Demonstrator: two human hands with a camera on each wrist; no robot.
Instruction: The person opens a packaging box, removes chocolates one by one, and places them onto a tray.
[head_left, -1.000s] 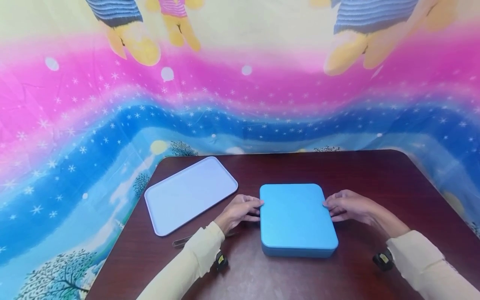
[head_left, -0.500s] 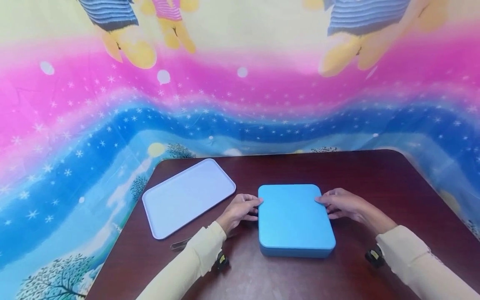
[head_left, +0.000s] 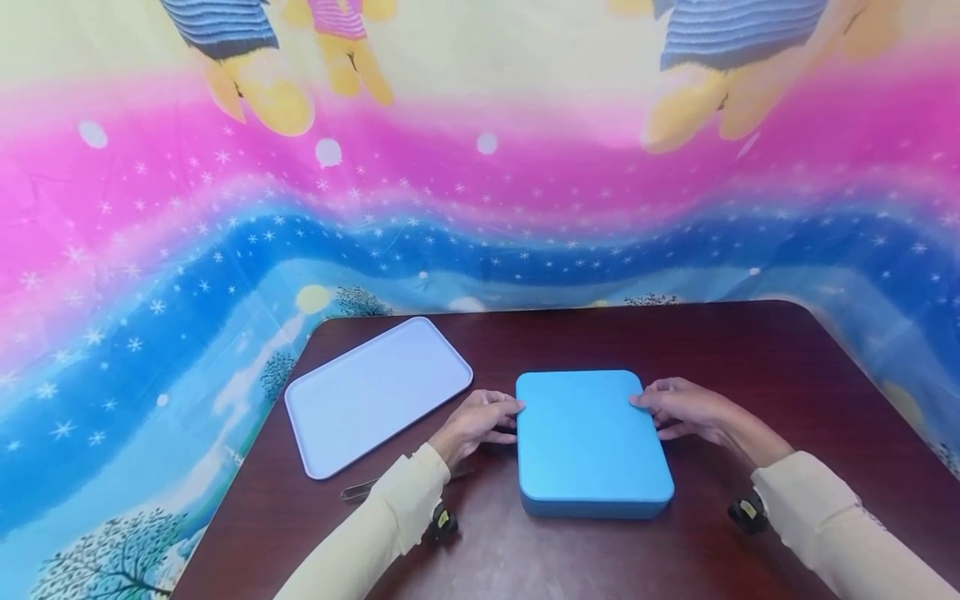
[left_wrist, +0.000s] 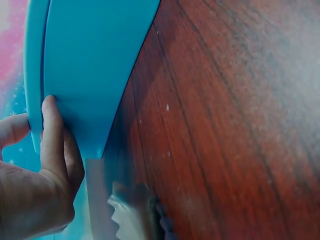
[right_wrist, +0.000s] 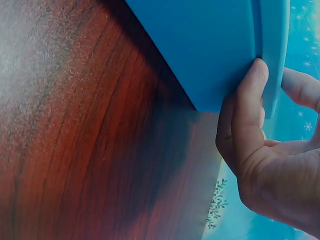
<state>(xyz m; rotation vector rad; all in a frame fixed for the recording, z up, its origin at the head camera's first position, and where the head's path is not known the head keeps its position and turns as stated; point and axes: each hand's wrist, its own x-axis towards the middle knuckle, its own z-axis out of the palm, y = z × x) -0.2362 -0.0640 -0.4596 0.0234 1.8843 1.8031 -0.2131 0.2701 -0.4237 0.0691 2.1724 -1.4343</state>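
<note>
A blue box (head_left: 596, 508) with a flat rounded-corner lid (head_left: 592, 433) stands on the table in the head view. The lid sits on the box, with a narrow seam below its rim. My left hand (head_left: 480, 421) pinches the lid's left edge, thumb on top and a fingertip (left_wrist: 49, 102) at the seam in the left wrist view. On the opposite edge my right hand (head_left: 686, 408) pinches the lid the same way; one fingertip (right_wrist: 259, 70) presses under the rim in the right wrist view. What the box contains is hidden.
A pale lilac tray (head_left: 378, 400) lies at an angle on the left of the dark wooden table (head_left: 735, 342). Metal tongs (head_left: 358, 490) lie partly under my left forearm; their toothed tip (left_wrist: 131, 212) shows in the left wrist view. A printed curtain (head_left: 480, 208) hangs behind.
The right hand has come slightly inward, its thumb farther onto the lid's edge. The left hand keeps its place, and the lid stays on the box. The whole head view has shifted a little.
</note>
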